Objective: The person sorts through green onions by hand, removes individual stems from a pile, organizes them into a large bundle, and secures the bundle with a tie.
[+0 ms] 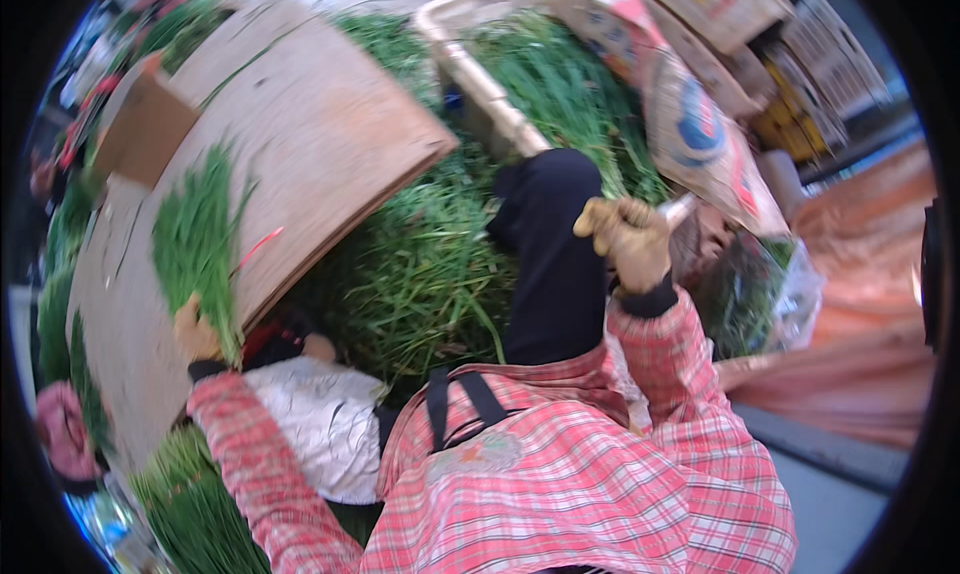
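My left hand [193, 332] is closed around the lower stems of a bunch of green chives [200, 224], whose tips point away across a wooden board [300, 94]. Beside the bunch lies a thin red strip [262, 244]. Over by my right knee, my right hand [628, 236] is raised with its fingers curled in; whether anything is between them cannot be made out. Its nearest neighbour is a large pale bin [490, 94] filled with chives [560, 84]. Both hands look yellowish and a little blurred.
Loose green leaves [420, 264] are heaped between the board and my dark-trousered leg [555, 264]. A cardboard box [145, 124] stands on the board's far left. A printed sack [690, 114] hangs over the bin, near a clear plastic bag [790, 294]. More chives [195, 504] lie at lower left.
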Motion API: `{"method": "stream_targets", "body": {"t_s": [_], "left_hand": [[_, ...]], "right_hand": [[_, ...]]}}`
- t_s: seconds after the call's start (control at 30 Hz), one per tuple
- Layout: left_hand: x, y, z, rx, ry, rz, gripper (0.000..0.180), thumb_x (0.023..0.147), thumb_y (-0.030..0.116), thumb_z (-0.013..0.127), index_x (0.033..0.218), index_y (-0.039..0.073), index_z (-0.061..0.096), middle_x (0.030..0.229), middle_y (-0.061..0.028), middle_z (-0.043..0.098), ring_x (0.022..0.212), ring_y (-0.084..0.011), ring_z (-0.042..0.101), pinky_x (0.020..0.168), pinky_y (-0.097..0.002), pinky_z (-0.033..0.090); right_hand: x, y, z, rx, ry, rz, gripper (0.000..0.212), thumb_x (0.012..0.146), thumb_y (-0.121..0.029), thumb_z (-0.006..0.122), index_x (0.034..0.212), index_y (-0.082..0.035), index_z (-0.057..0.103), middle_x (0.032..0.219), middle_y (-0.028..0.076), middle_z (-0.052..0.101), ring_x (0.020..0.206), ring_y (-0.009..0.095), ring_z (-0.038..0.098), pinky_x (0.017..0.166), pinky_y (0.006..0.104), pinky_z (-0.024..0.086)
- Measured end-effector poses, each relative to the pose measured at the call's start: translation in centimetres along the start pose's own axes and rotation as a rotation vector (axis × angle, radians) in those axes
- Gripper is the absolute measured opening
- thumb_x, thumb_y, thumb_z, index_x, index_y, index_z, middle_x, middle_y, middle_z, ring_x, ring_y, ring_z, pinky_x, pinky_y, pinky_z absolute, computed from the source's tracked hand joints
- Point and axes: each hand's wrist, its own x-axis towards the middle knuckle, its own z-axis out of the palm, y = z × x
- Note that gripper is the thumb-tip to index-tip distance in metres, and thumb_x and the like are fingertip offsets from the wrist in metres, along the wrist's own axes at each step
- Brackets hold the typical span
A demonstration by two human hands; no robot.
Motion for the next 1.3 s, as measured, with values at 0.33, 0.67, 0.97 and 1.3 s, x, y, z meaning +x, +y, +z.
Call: {"method": "stream_targets", "body": {"t_s": [0.33, 0.67, 0.97, 1.3], "left_hand": [[-1.8, 10.0, -1.6, 0.018, 0.178, 0.062, 0.05, 0.072, -0.008, 0.053, 0.12, 0.003, 0.052, 0.117, -0.0156, 0.055, 0.109, -0.0288, 0.051, 0.097, -0.0355, 0.036], [-10.0, 24.7, 4.3, -0.569, -0.182, 0.077, 0.044, 0.073, -0.012, 0.05, 0.115, 0.0, 0.055, 0.115, -0.012, 0.055, 0.107, -0.0229, 0.053, 0.094, -0.032, 0.04], [-15.6, 26.1, 9.2, -0.543, -0.473, -0.072, 0.045, 0.072, -0.009, 0.057, 0.115, 0.004, 0.056, 0.103, -0.0101, 0.058, 0.082, -0.0186, 0.055, 0.077, -0.0286, 0.046], [-16.7, 25.8, 11.3, -0.485, -0.597, -0.141, 0.042, 0.076, -0.006, 0.056, 0.117, 0.004, 0.056, 0.101, -0.0089, 0.058, 0.081, -0.0158, 0.055, 0.076, -0.0272, 0.046]], "right_hand": [[11.2, 11.5, -13.7, -1.182, -0.132, 0.216, 0.076, 0.068, -0.052, 0.067, 0.112, 0.008, 0.051, 0.107, 0.026, 0.057, 0.102, 0.035, 0.055, 0.088, 0.0386, 0.043], [17.4, 18.8, -11.8, -1.011, -0.107, 0.214, 0.071, 0.074, -0.053, 0.062, 0.122, -0.002, 0.05, 0.108, 0.026, 0.058, 0.105, 0.034, 0.055, 0.089, 0.0379, 0.042], [21.6, 18.4, -21.8, -1.144, 0.368, 0.254, 0.038, 0.073, -0.024, 0.056, 0.105, -0.004, 0.061, 0.103, 0.021, 0.061, 0.099, 0.031, 0.058, 0.088, 0.0382, 0.044], [21.5, 18.1, -17.8, -1.306, -0.017, 0.493, 0.042, 0.074, -0.034, 0.061, 0.095, 0.001, 0.064, 0.097, 0.024, 0.062, 0.093, 0.034, 0.061, 0.082, 0.0391, 0.047]]}}
